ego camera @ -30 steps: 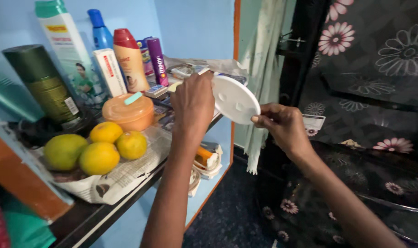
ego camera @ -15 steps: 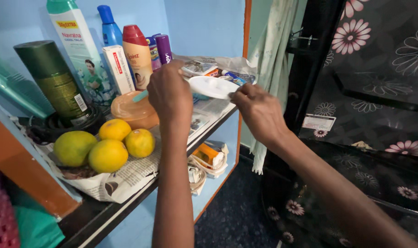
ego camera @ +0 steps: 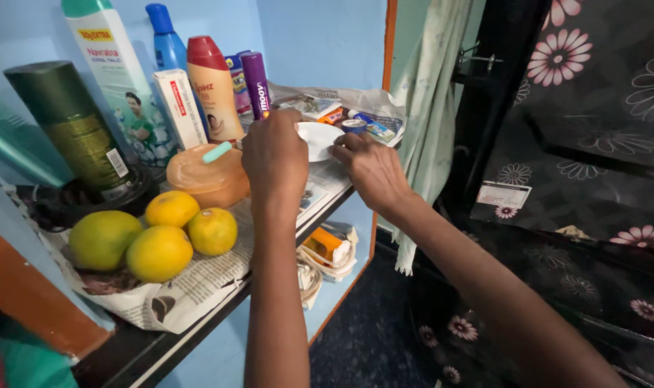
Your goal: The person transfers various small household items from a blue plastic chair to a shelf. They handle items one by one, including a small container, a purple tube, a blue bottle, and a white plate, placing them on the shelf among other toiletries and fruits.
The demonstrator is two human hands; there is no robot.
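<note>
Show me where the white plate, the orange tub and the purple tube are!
white plate (ego camera: 318,136), head view, on its bare middle between the hands.
orange tub (ego camera: 201,176), head view, on its lid.
purple tube (ego camera: 257,85), head view, on its upright body.

behind my hands: bottles (ego camera: 213,88) and tubes crowd the shelf back
left: orange tub (ego camera: 206,174) just beside my left hand (ego camera: 274,154)
right: curtain (ego camera: 431,115) near my right hand (ego camera: 373,169)
open way: front edge

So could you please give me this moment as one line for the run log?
left hand on white lid | right hand at lid edge | lid over newspaper | oranges nearby
</note>
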